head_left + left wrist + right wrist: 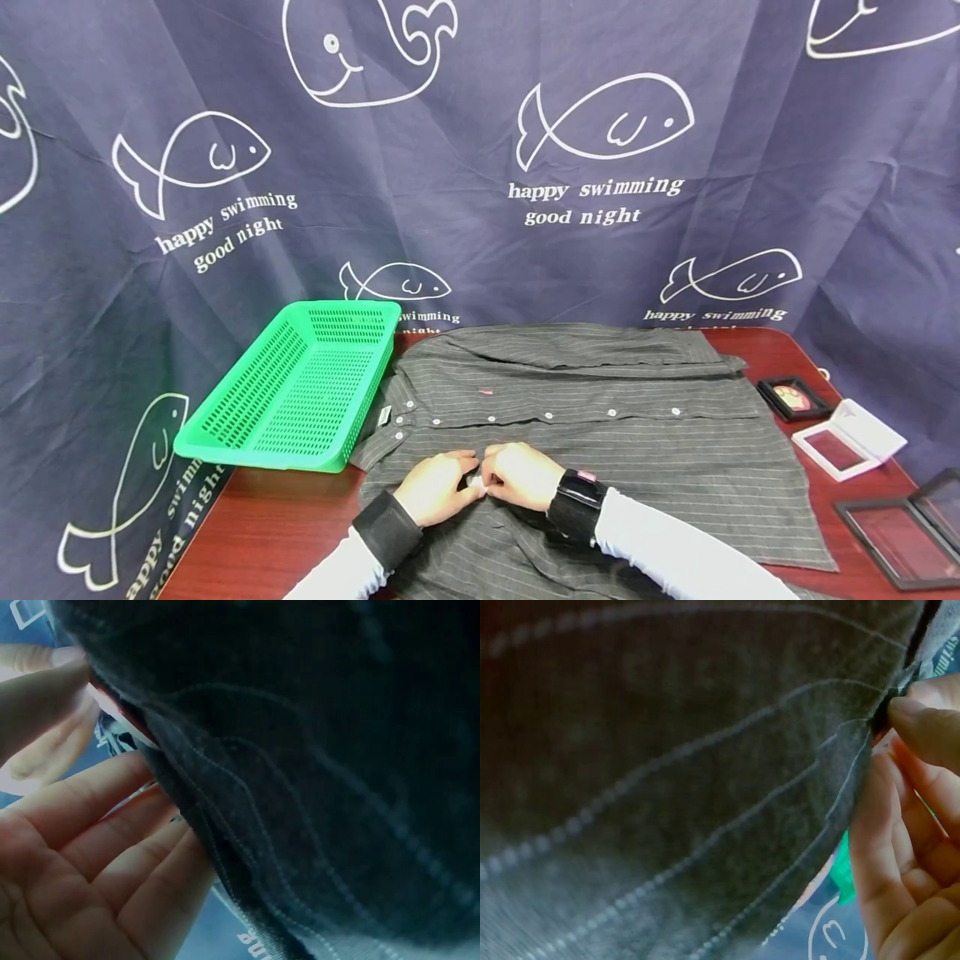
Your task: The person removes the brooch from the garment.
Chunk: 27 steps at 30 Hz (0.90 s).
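A dark grey pinstriped shirt (637, 467) with white buttons lies spread on the table, collar toward the basket. My left hand (437, 487) and right hand (522, 477) meet over its near front half. In the left wrist view, my left hand (97, 862) pinches the shirt's edge, its fingers partly behind the dark cloth (322, 787). In the right wrist view, thumb and fingers of my right hand (911, 810) pinch the striped cloth (690, 765). A small whitish piece (476, 482) shows between the hands; I cannot tell what it is.
A green basket (347, 450) stands at the left of the reddish table (300, 517). On the right lie a small black case (793, 398), an opened white frame (851, 439) and an opened dark frame (900, 542). A blue printed curtain (480, 167) hangs behind.
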Each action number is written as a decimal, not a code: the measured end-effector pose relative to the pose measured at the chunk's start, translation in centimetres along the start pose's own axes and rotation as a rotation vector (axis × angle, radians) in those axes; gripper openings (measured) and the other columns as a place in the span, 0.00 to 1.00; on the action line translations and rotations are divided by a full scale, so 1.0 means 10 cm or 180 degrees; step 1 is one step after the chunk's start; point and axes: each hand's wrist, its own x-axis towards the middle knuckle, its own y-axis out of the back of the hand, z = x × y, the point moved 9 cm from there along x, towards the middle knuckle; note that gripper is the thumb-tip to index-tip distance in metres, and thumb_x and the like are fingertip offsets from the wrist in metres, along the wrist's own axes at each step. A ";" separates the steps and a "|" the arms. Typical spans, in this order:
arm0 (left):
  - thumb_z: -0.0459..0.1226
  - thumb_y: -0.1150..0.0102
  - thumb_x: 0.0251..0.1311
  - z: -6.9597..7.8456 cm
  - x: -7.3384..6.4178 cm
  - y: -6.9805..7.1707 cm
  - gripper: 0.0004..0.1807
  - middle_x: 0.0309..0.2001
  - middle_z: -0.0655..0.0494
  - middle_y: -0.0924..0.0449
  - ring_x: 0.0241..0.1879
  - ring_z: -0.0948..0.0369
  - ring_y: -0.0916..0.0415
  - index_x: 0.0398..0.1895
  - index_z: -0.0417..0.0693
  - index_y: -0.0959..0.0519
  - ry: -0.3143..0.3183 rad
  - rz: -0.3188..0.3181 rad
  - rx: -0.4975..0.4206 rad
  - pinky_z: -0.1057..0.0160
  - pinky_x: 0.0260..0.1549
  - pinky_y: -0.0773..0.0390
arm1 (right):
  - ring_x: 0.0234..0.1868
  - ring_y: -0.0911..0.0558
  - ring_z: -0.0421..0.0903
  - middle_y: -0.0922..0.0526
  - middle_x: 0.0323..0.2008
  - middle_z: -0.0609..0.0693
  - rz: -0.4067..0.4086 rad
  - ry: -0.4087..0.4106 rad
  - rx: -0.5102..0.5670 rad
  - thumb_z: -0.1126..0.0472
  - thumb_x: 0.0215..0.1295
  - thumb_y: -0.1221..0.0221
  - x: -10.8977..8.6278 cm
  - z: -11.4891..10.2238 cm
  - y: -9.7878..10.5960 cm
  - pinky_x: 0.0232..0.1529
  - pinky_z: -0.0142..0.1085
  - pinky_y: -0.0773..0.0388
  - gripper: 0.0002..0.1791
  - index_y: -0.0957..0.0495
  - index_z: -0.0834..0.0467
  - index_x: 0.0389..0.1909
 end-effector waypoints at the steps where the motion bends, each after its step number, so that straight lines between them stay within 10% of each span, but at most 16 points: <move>1: 0.45 0.37 0.59 0.01 0.00 0.00 0.20 0.51 0.47 0.16 0.50 0.54 0.17 0.49 0.40 0.17 -0.0007 0.0015 0.0035 0.57 0.46 0.18 | 0.24 0.30 0.29 0.24 0.23 0.39 0.0015 0.0023 -0.0009 0.63 0.49 0.30 0.00 -0.01 0.01 0.27 0.18 0.35 0.07 0.19 0.51 0.21; 27: 0.45 0.33 0.55 0.06 -0.01 -0.01 0.18 0.47 0.51 0.15 0.43 0.56 0.15 0.46 0.46 0.17 -0.0023 0.0236 0.0323 0.59 0.37 0.17 | 0.30 0.20 0.39 0.22 0.28 0.41 0.0242 0.0632 -0.1002 0.57 0.49 0.29 -0.03 -0.20 0.01 0.35 0.30 0.25 0.04 0.16 0.49 0.25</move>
